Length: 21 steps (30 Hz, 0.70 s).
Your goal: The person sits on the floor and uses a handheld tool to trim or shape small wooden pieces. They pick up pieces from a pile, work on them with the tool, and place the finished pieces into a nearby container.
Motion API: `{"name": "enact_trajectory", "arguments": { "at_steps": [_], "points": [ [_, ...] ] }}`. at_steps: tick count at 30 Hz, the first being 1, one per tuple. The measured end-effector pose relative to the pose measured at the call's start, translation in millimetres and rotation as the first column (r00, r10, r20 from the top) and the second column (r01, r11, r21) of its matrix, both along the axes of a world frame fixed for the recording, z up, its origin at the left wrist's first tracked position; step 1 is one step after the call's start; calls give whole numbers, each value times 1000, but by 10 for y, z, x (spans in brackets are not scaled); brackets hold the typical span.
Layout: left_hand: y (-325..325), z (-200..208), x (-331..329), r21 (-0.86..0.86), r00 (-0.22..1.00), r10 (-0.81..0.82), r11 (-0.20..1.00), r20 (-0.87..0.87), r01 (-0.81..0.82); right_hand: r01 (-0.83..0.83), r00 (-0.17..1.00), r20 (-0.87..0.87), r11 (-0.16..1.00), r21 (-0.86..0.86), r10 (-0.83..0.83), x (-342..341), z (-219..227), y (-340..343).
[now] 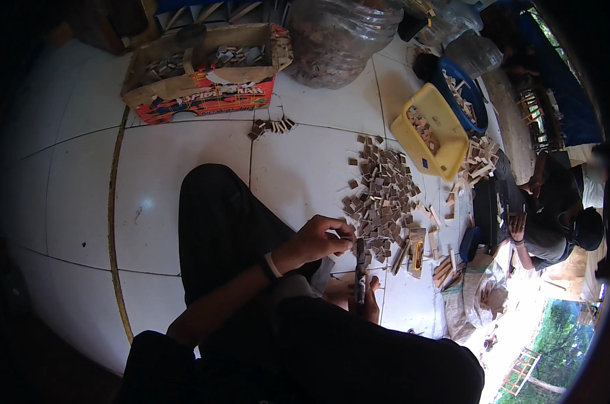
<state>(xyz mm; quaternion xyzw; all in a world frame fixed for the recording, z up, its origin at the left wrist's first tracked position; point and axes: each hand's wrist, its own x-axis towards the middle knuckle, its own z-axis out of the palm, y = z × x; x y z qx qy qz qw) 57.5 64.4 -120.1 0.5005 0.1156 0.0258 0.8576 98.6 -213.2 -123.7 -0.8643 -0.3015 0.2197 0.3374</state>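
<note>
My left hand [324, 237], with a white band at the wrist, is closed in a pinch. What its fingertips hold is too small to make out. Just to its right, my right hand [370, 304] grips a dark, narrow tool [360, 269] whose upper end points away from me, close to the left fingertips. The exact kind of tool is not clear. Beyond both hands spreads a pile of small brown square pieces [384, 192] with pale edges, lying loose on the white tiles. My folded legs in dark trousers hide part of the floor near me.
Far left stands a cardboard box [204, 101] of small pieces; beside it, a large clear plastic bag [339, 44]. A yellow tub [446, 161] and blue basin [479, 108] hold wooden bits. A yellow-handled tool [419, 254] and wood strips [445, 273] lie right. Another person [554, 229] sits beyond.
</note>
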Motion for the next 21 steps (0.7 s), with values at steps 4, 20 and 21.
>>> {"name": "enact_trajectory", "arguments": {
  "at_steps": [4,20,21],
  "points": [
    [-2,-18,-7,-11,1000,15,1000,7,-15,9,1000,18,1000,-22,-8,-4,43,21],
    [-6,10,-13,-38,998,61,997,-9,-61,-90,982,164,996,-6,89,19,60,74],
    [-1,15,-15,-47,998,56,997,-18,-57,-94,982,164,995,17,90,22,50,69]
  ]
}}
